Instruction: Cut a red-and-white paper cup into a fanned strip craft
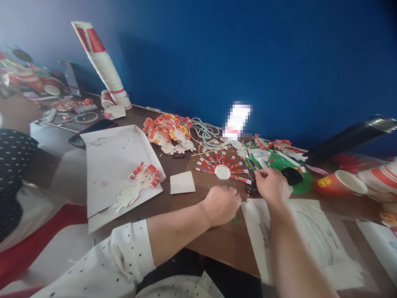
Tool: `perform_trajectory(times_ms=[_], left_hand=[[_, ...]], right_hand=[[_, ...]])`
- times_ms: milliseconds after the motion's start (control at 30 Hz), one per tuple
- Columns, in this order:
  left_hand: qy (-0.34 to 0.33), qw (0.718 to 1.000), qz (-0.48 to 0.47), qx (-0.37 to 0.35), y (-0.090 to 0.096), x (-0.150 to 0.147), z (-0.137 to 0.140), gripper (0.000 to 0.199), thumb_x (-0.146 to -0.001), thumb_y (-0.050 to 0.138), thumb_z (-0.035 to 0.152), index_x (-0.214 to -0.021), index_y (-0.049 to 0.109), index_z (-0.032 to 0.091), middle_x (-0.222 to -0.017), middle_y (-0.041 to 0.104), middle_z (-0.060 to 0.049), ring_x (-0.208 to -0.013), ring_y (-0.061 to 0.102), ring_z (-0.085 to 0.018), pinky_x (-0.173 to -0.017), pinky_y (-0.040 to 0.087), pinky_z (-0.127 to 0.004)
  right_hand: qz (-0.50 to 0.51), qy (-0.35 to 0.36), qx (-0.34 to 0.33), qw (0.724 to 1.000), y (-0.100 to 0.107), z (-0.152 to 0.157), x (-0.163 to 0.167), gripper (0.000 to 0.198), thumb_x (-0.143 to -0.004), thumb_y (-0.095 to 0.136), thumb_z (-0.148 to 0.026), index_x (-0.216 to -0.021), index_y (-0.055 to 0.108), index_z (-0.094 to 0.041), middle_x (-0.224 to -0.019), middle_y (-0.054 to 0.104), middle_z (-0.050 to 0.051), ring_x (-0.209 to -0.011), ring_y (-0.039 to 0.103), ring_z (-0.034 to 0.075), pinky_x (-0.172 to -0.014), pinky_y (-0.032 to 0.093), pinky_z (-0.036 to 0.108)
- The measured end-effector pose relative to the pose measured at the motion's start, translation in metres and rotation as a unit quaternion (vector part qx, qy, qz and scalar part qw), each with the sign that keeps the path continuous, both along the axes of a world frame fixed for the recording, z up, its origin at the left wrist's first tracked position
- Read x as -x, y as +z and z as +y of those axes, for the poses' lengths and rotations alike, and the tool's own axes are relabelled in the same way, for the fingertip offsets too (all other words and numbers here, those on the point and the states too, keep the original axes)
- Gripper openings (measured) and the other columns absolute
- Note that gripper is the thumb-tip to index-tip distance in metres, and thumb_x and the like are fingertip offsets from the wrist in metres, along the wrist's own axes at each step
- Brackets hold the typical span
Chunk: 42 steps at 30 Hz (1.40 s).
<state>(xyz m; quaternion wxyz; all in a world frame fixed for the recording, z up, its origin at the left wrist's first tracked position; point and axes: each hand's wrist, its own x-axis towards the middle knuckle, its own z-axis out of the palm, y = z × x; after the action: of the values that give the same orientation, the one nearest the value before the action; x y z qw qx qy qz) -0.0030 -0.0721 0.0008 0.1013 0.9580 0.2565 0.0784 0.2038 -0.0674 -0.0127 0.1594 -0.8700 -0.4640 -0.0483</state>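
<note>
My left hand (221, 205) rests over the brown table with its fingers curled in; whatever it may hold is hidden. My right hand (273, 185) is closed in a pinch, and I cannot make out what lies between its fingers. Just left of it are black-handled scissors (249, 188), partly hidden. Beyond both hands lies a cut-open paper cup (222, 172), its white base ringed by spread red-and-white strips. A square of white paper (182, 182) lies left of my left hand. A paper figure with curled red strips (144, 177) sits on a white board (119, 153).
Several finished-looking paper figures (170, 132) are heaped behind, beside a coiled pale cord (204, 129). A green mat (282, 165) holds scraps. Orange paper cups (339, 184) lie right, a tall cup stack (105, 68) leans left. A person's dotted sleeve (17, 169) is at left.
</note>
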Motion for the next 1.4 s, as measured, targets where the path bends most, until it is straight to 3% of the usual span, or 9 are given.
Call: perform_trajectory(times_ms=[167, 333, 567, 667, 800, 1100, 1200, 1300, 1400], left_hand=[[0.114, 0.993, -0.006, -0.010, 0.000, 0.008, 0.021, 0.025, -0.088, 0.043, 0.013, -0.086, 0.068, 0.014, -0.091, 0.063, -0.012, -0.095, 0.057, -0.024, -0.073, 0.050, -0.032], [0.213, 0.976, -0.012, -0.033, -0.001, 0.015, 0.041, 0.026, -0.090, 0.041, 0.014, -0.094, 0.067, 0.015, -0.102, 0.061, -0.013, -0.101, 0.052, -0.025, -0.078, 0.049, -0.034], [0.161, 0.984, -0.059, -0.058, -0.014, -0.007, 0.043, 0.036, -0.090, 0.051, 0.035, -0.116, 0.060, 0.012, -0.122, 0.059, -0.016, -0.118, 0.048, -0.027, -0.100, 0.041, -0.039], [0.186, 0.979, -0.063, -0.056, -0.023, -0.013, 0.047, 0.051, -0.088, 0.053, 0.039, -0.126, 0.055, 0.005, -0.133, 0.054, -0.021, -0.128, 0.043, -0.032, -0.107, 0.034, -0.041], [0.200, 0.978, -0.051, -0.028, -0.029, -0.014, 0.054, 0.059, -0.087, 0.055, 0.044, -0.131, 0.052, 0.004, -0.131, 0.057, -0.023, -0.126, 0.049, -0.031, -0.107, 0.035, -0.040], [0.201, 0.979, 0.010, 0.027, 0.004, -0.016, 0.054, 0.035, -0.087, 0.055, 0.040, -0.099, 0.069, 0.010, -0.103, 0.069, -0.020, -0.098, 0.065, -0.030, -0.084, 0.049, -0.037], [0.202, 0.977, 0.055, 0.046, 0.010, -0.026, 0.049, 0.021, -0.083, 0.060, 0.026, -0.090, 0.072, 0.010, -0.097, 0.069, -0.022, -0.095, 0.065, -0.033, -0.080, 0.049, -0.039], [0.207, 0.974, 0.070, 0.052, 0.005, -0.039, 0.044, 0.015, -0.069, 0.067, 0.005, -0.082, 0.074, 0.011, -0.095, 0.070, -0.023, -0.098, 0.064, -0.037, -0.081, 0.049, -0.042], [0.221, 0.974, -0.008, 0.053, 0.004, -0.043, 0.042, 0.018, -0.060, 0.066, -0.007, -0.065, 0.069, 0.011, -0.086, 0.069, -0.023, -0.095, 0.064, -0.038, -0.080, 0.048, -0.043]], right_hand=[[0.041, 0.017, -0.187, 0.981, 0.000, 0.001, 0.005, 0.029, -0.086, 0.054, -0.037, -0.104, 0.064, -0.017, -0.096, 0.069, 0.011, -0.091, 0.064, 0.023, -0.082, 0.046, 0.033], [0.090, 0.060, -0.260, 0.959, 0.001, 0.001, 0.013, 0.046, -0.089, 0.048, -0.034, -0.128, 0.052, -0.010, -0.096, 0.069, 0.013, -0.082, 0.066, 0.022, -0.079, 0.050, 0.033], [0.090, 0.095, -0.274, 0.953, -0.002, 0.004, 0.025, 0.052, -0.090, 0.046, -0.040, -0.132, 0.049, -0.009, -0.100, 0.068, 0.016, -0.085, 0.066, 0.023, -0.074, 0.052, 0.033], [0.085, 0.115, -0.313, 0.939, -0.006, 0.006, 0.024, 0.051, -0.087, 0.048, -0.041, -0.128, 0.053, -0.010, -0.094, 0.068, 0.015, -0.079, 0.066, 0.023, -0.067, 0.053, 0.033], [0.102, 0.133, -0.348, 0.923, -0.011, 0.008, 0.022, 0.051, -0.088, 0.050, -0.039, -0.129, 0.051, -0.010, -0.090, 0.069, 0.013, -0.074, 0.067, 0.022, -0.065, 0.053, 0.033], [0.130, 0.137, -0.357, 0.915, -0.012, 0.006, 0.021, 0.048, -0.088, 0.049, -0.038, -0.127, 0.052, -0.011, -0.090, 0.068, 0.012, -0.067, 0.066, 0.019, -0.064, 0.053, 0.032], [0.127, 0.128, -0.371, 0.911, -0.011, 0.005, 0.019, 0.049, -0.087, 0.050, -0.039, -0.128, 0.052, -0.011, -0.092, 0.067, 0.013, -0.068, 0.065, 0.019, -0.065, 0.053, 0.032], [0.128, 0.113, -0.391, 0.904, -0.010, 0.005, 0.017, 0.052, -0.087, 0.049, -0.039, -0.130, 0.048, -0.011, -0.093, 0.066, 0.013, -0.068, 0.065, 0.019, -0.065, 0.054, 0.032], [0.142, 0.099, -0.415, 0.893, -0.008, 0.006, 0.016, 0.055, -0.087, 0.047, -0.040, -0.132, 0.044, -0.009, -0.095, 0.063, 0.015, -0.069, 0.066, 0.020, -0.063, 0.054, 0.033]])
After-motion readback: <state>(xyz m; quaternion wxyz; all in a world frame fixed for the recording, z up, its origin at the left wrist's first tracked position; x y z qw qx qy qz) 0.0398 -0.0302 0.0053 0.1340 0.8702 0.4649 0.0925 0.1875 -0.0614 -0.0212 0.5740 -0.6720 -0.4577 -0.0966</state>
